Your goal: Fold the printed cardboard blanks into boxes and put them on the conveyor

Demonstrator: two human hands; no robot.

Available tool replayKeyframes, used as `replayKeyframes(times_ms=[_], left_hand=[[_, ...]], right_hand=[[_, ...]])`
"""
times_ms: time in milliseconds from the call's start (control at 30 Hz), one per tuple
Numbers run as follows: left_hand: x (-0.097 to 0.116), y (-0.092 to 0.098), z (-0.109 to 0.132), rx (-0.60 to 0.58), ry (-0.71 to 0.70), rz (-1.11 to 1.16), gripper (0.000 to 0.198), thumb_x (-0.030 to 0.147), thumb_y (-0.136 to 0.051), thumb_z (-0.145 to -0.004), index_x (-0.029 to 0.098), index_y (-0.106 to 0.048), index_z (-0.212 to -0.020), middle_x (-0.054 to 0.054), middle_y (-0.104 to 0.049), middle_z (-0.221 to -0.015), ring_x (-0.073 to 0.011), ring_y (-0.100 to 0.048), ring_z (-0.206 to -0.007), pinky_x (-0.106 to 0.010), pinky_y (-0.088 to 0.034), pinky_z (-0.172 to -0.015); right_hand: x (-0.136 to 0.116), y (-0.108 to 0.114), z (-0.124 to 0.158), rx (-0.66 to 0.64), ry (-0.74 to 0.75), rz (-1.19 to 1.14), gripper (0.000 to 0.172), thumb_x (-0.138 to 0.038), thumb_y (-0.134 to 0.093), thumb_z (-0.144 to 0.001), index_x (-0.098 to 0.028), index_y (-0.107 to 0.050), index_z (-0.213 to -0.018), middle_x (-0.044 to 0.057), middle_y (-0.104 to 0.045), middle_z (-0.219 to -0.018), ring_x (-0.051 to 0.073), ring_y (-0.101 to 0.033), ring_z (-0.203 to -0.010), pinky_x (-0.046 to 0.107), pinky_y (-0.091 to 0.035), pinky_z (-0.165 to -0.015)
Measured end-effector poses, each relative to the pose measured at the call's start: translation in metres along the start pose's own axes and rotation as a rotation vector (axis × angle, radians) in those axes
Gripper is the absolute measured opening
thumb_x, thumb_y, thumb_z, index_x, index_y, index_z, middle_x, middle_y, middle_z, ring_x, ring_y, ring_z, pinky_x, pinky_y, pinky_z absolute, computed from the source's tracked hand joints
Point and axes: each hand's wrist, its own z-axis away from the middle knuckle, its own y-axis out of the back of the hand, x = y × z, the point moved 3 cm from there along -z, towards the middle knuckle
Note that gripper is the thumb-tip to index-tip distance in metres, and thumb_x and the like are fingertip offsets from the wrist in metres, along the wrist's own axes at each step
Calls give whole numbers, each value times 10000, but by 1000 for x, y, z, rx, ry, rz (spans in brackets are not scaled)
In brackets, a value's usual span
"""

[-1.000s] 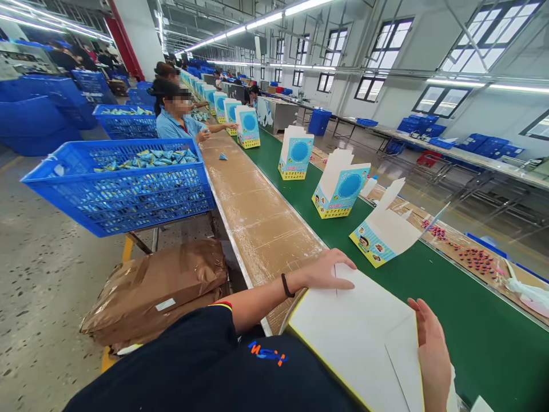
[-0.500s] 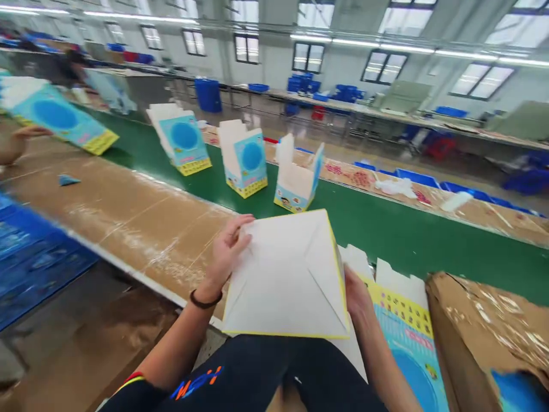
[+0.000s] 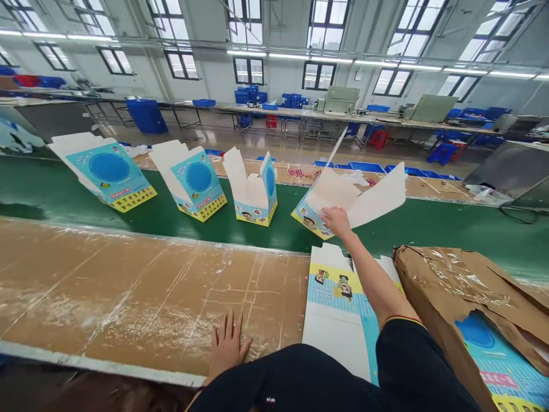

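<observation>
My right hand (image 3: 337,222) reaches forward over the green belt and grips the near edge of an open cardboard box (image 3: 315,213). This box is tilted, its white flaps spread upward and to the right, and its printed sides are light blue and yellow. My left hand (image 3: 228,342) lies flat on the brown cardboard-covered table, fingers spread, holding nothing. Beside my right forearm, flat printed cartons (image 3: 332,292) lie on the table. Three more open boxes stand on the belt to the left: a near one (image 3: 256,197), a middle one (image 3: 199,180) and a far one (image 3: 110,171).
The green belt (image 3: 180,232) runs across in front of me. A torn brown carton (image 3: 463,280) holding printed blue sheets is at the right. Beyond the belt are blue trays (image 3: 366,167) and small red pieces (image 3: 300,173). A blue bin (image 3: 146,116) stands further back.
The box has gone from both hands in front of my body onto the belt, now upright but tilted. My left hand has let go and rests on the table. The view has turned right.
</observation>
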Motion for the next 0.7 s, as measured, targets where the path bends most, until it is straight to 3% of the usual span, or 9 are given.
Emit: replayKeyframes(times_ms=[100, 233, 300, 367, 433, 500, 600, 700], left_hand=[[-1, -12, 3, -42, 19, -76, 647, 404, -405, -946, 236, -410, -1570, -126, -332, -1664, -347, -285, -1559, -614, -238, -1239], [-5, -7, 0, -83, 22, -115, 648, 402, -400, -946, 241, -395, -1574, -129, -294, -1673, -346, -266, -1563, -619, -230, -1238], [-5, -5, 1, -59, 21, -122, 641, 400, -393, -945, 257, -406, -1570, -121, -306, -1669, -339, -273, -1562, -625, -220, -1238], [-6, -6, 3, -64, 25, -134, 648, 416, -391, -947, 260, -398, -1575, -113, -300, -1674, -335, -265, -1566, -625, -216, -1241], [-7, -9, 4, -95, 31, -149, 656, 434, -394, -952, 259, -381, -1583, -109, -284, -1683, -334, -249, -1572, -620, -217, -1243], [-9, -11, 4, -106, 34, -163, 652, 434, -380, -964, 245, -375, -1588, -116, -275, -1690, -333, -239, -1577, -616, -219, -1244], [-13, -8, 0, -69, 26, -141, 646, 409, -370, -961, 205, -422, -1572, -149, -326, -1673, -352, -270, -1567, -626, -236, -1235], [-15, 5, -7, -42, 9, -17, 644, 426, -401, -899, 228, -544, -1495, -124, -494, -1586, -362, -372, -1521, -607, -296, -1223]], right_hand=[[16, -17, -15, -56, -123, 65, 262, -148, -494, -958, -154, -699, -1121, 205, -714, -1195, 350, -576, -1211, 499, -360, -1062], [32, -41, -11, -90, -268, 112, 509, -187, -573, -926, -97, -531, -1424, 256, -582, -1426, 382, -488, -1349, 544, -308, -1127], [33, -52, -1, -36, -276, 111, 622, -203, -542, -951, -87, -384, -1541, 243, -408, -1593, 356, -336, -1485, 518, -235, -1196], [33, -62, 17, 59, -270, 61, 592, -207, -455, -994, -89, -346, -1564, 208, -343, -1642, 308, -269, -1527, 461, -207, -1227], [38, -74, 43, 110, -343, -41, 532, -234, -389, -1026, -122, -394, -1546, 166, -399, -1619, 259, -313, -1504, 389, -238, -1222], [51, -88, 78, 79, -519, -122, 504, -273, -369, -1036, -136, -447, -1515, 160, -464, -1568, 247, -379, -1460, 359, -295, -1191], [83, -100, 144, -17, -829, -145, 496, -304, -389, -1014, -64, -539, -1421, 258, -551, -1434, 344, -492, -1349, 464, -398, -1103], [114, -100, 208, -48, -1058, -127, 487, -307, -413, -991, -34, -585, -1356, 308, -551, -1395, 413, -505, -1319, 548, -407, -1066]])
